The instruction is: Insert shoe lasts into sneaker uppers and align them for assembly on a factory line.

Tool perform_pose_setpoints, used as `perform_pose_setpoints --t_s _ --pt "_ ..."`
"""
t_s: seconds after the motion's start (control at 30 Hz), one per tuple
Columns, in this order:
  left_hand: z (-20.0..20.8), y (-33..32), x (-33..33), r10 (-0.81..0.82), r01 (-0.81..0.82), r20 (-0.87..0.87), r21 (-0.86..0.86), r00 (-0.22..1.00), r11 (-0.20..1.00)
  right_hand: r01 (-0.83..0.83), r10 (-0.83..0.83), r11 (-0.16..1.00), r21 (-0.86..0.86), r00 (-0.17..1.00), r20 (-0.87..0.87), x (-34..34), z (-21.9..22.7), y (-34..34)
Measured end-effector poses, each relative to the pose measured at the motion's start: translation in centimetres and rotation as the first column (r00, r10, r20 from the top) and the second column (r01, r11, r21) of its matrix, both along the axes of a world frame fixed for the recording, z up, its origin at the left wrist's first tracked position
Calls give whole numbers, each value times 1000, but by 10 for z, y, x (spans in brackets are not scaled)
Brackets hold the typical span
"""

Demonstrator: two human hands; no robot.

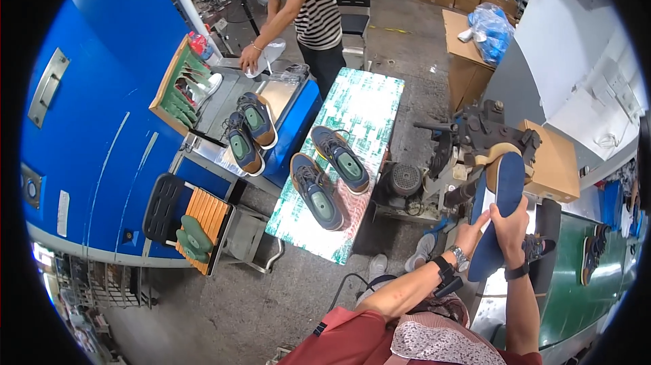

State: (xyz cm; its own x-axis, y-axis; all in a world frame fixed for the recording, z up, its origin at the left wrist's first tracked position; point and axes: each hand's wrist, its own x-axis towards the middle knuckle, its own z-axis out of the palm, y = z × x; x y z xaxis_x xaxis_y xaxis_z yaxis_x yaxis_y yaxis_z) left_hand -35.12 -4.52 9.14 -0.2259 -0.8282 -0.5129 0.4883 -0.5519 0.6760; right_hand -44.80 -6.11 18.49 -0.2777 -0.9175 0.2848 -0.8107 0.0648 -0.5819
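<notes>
Flat blue sole [510, 178], rounded at the tip, at 3 o'clock, just beside a dark metal machine [485, 124]. Brown-trimmed laced shoes [316, 192] on a glossy green-and-white table [366, 97], centre; grey floor [234, 304] at 7 o'clock. Pinching of the sole between thumbs and fingers of left hand [468, 236] and right hand [511, 227], both partly closed.

The blue sole-shaped piece [508, 185] hid some fingers of my left hand [469, 237] and right hand [511, 228]. My right wrist covered part of a dark shoe [540, 248]. The upper edge cut off the co-worker's [308, 9] head.
</notes>
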Motion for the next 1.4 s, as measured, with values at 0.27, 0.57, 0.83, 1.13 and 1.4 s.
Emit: perform_pose_setpoints --t_s 0.27,0.57,0.83,1.13,1.4 --pt "15 14 18 -72 55 -122 -135 990 989 39 -43 999 23 983 181 12 18 36" --pt "56 36 197 -465 796 709 -227 530 562 -342 19 916 210 561 827 -30 -49 59" --pt "17 48 239 -389 770 841 -52 377 636 -303 -79 945 -121 -572 817 2 -62 19" --pt "-56 -25 5 -110 763 864 -365 490 533 -126 31 991 -43 -95 995 -132 -26 175" --pt "-53 -77 -260 414 948 910 -121 -12 293 558 -615 782 278 619 489 -173 -133 380"
